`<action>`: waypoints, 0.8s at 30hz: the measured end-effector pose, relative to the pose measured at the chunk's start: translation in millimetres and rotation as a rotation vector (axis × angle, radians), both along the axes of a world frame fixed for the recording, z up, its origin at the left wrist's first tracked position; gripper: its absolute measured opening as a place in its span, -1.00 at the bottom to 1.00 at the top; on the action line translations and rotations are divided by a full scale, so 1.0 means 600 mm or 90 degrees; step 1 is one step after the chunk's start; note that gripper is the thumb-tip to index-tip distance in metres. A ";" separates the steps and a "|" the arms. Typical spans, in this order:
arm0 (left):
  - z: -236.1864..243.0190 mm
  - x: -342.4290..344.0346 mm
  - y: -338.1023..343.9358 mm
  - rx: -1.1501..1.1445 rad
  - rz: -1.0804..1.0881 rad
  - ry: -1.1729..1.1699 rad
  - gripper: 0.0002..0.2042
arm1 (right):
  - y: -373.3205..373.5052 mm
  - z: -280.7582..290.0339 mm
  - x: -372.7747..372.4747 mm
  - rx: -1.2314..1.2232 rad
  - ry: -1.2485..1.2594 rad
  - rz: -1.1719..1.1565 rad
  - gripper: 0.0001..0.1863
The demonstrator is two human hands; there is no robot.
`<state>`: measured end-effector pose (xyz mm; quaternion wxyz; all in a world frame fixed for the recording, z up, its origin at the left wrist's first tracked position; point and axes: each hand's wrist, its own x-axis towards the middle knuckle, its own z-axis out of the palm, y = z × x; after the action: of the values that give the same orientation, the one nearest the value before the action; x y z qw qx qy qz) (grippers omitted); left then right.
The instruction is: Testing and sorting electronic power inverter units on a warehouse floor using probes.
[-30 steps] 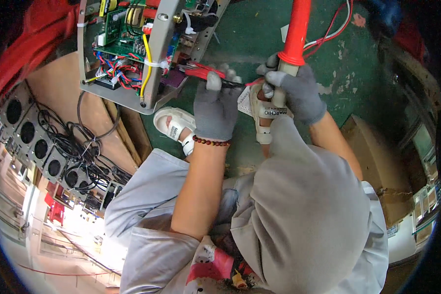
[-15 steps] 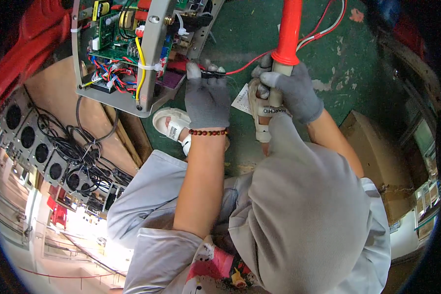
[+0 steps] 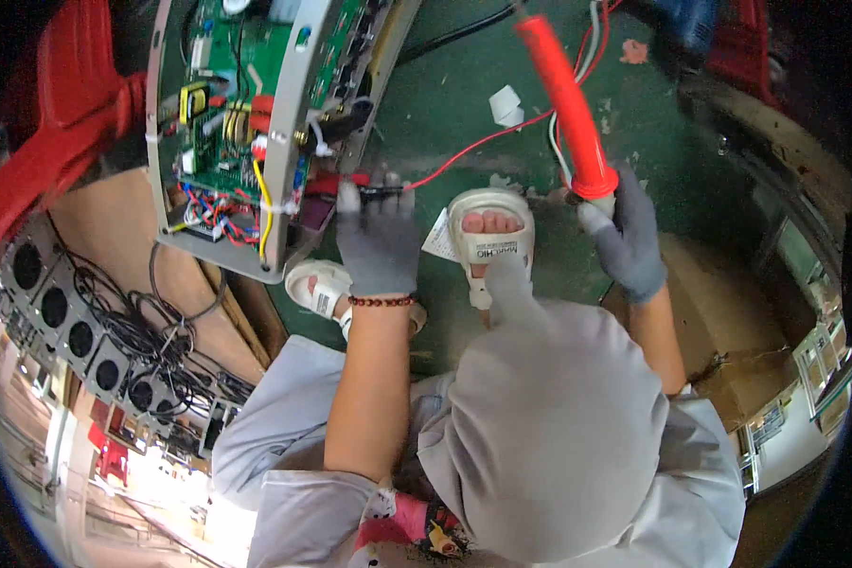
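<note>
My left hand, in a grey glove, is closed on a black-and-red clip at the end of a thin red wire. The clip meets the lower right side of an electronics unit, a grey metal frame with green circuit boards and bundled wires. My right hand, also gloved, grips the pale handle of a red test probe. The probe has a wide collar by my fingers, and its narrow end points up and left, clear of the unit. The contact between clip and unit is too small to tell.
My sandalled feet stand on the worn green floor. White paper scraps lie there. A cardboard box is at right, and a row of fan units with tangled black cables at left. A red chair-like piece stands far left.
My right hand has moved right and nearer with the probe, which now tilts to the left. The left hand stays at the clip. The view has shifted, showing more of the unit.
</note>
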<state>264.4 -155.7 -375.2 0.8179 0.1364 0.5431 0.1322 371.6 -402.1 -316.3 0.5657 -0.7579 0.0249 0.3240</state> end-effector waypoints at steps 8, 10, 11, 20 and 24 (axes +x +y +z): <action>0.010 -0.075 -0.071 0.035 -0.453 0.095 -0.58 | -0.022 0.024 0.038 -0.298 -0.174 0.262 -0.55; 0.017 -0.087 -0.087 0.032 -0.497 0.054 -0.57 | -0.013 0.021 0.043 -0.255 -0.165 0.250 -0.56; 0.021 -0.088 -0.092 0.022 -0.550 0.018 -0.56 | -0.008 0.020 0.046 -0.221 -0.153 0.245 -0.56; 0.019 -0.072 -0.086 0.043 -0.611 0.010 -0.60 | 0.027 -0.001 0.071 -0.131 -0.193 0.259 -0.60; 0.004 -0.084 -0.088 0.006 -0.550 -0.003 -0.65 | 0.022 0.004 0.076 -0.192 -0.179 0.272 -0.58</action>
<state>214.0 -208.8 -372.6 0.7987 0.3550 0.4333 -0.2198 417.1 -389.0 -313.8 0.3634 -0.8589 -0.1663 0.3202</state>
